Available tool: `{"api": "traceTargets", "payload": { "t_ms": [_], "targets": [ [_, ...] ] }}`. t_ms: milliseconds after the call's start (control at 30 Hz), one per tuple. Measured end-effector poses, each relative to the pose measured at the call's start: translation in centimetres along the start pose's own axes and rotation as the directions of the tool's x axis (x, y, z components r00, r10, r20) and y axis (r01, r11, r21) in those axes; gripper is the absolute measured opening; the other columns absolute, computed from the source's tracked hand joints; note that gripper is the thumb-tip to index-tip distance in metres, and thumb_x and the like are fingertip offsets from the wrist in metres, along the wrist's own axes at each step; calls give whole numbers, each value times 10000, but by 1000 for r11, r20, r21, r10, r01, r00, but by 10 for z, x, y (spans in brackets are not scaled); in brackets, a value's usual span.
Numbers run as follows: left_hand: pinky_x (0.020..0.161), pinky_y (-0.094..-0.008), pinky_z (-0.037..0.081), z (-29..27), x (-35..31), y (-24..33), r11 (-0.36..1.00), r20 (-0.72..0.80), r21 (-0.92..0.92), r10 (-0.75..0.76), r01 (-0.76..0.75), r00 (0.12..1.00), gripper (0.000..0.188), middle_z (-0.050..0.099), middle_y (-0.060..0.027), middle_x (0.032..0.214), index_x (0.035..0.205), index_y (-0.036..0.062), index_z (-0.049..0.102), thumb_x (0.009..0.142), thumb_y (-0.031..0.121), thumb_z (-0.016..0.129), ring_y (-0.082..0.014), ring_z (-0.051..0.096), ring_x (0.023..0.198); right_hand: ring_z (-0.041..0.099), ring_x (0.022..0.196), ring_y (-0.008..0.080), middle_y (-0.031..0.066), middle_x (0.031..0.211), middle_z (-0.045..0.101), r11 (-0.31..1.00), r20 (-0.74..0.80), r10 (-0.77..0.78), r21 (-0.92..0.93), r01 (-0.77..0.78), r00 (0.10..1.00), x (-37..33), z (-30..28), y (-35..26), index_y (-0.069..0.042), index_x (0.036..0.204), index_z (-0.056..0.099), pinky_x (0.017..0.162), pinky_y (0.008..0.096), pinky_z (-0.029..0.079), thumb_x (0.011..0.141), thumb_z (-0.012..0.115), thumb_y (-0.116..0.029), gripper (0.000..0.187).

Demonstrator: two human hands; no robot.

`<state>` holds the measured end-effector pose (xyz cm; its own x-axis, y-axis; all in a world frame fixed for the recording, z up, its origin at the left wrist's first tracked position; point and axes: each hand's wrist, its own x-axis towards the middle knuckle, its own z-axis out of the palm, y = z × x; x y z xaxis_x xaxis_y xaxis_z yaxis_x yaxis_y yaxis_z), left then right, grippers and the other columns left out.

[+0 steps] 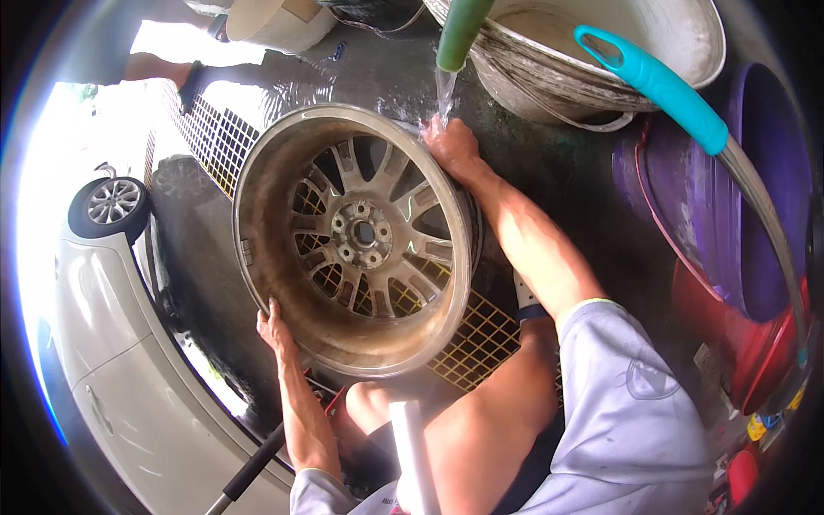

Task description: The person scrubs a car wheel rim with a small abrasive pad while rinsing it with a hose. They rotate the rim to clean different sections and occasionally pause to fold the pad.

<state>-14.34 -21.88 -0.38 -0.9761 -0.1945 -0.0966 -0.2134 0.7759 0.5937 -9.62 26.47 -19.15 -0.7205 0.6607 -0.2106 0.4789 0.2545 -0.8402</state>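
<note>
A large alloy wheel rim [365, 300], bare of its tyre and stained brown inside, stands tilted in front of me with its hollow side facing me. At its lower left edge my left hand [276, 328] grips the lip, thumb along the edge. My right hand [452, 148] is closed beside the rim's upper right edge, under water [445, 90] pouring from a green hose [463, 34]. Running water and the hand's angle hide what its fingers hold, if anything.
Behind stands a dirty white tub [549, 77]; a turquoise-handled brush [665, 86] reaches over it. Purple [764, 197] and red [730, 343] buckets are at right. Yellow floor grating [481, 343] runs under the rim. A light-coloured car [129, 369] is at left; another person's leg [159, 67] shows far left.
</note>
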Motion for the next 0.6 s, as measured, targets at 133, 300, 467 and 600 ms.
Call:
{"api": "traceTargets", "payload": {
  "t_ms": [133, 300, 467, 600],
  "targets": [
    [701, -314, 487, -3, 5, -7, 999, -43, -7, 52, -52, 998, 321, 687, -56, 896, 1059, -11, 676, 978, 299, 688, -149, 584, 759, 679, 903, 479, 239, 952, 707, 992, 111, 28, -122, -15, 993, -31, -14, 15, -82, 1058, 666, 818, 598, 540, 962, 599, -395, 334],
    [689, -307, 484, -1, 5, -16, 985, 24, -170, -35, 38, 999, 307, 687, -46, 914, 1071, 0, 683, 970, 289, 703, -144, 579, 762, 650, 971, 518, 284, 934, 697, 999, 117, 43, 20, -46, 992, -15, -24, -13, -26, 1059, 667, 891, 578, 513, 981, 513, -448, 457],
    [769, -320, 489, 3, 8, -5, 999, -47, 25, 31, -30, 998, 380, 705, -80, 962, 1105, -33, 679, 967, 321, 699, -167, 594, 821, 669, 908, 497, 297, 889, 687, 988, 117, -26, -151, 44, 993, -20, -14, 18, -40, 1042, 671, 801, 571, 538, 953, 575, -413, 396],
    [714, -314, 461, 2, 3, 2, 997, -42, 74, -18, 21, 999, 325, 691, -35, 882, 1039, -8, 688, 967, 308, 703, -133, 551, 766, 674, 861, 481, 288, 864, 682, 993, 28, -70, -92, 73, 997, -16, -18, 18, -27, 965, 660, 753, 571, 548, 902, 653, -369, 348]
  ]
}}
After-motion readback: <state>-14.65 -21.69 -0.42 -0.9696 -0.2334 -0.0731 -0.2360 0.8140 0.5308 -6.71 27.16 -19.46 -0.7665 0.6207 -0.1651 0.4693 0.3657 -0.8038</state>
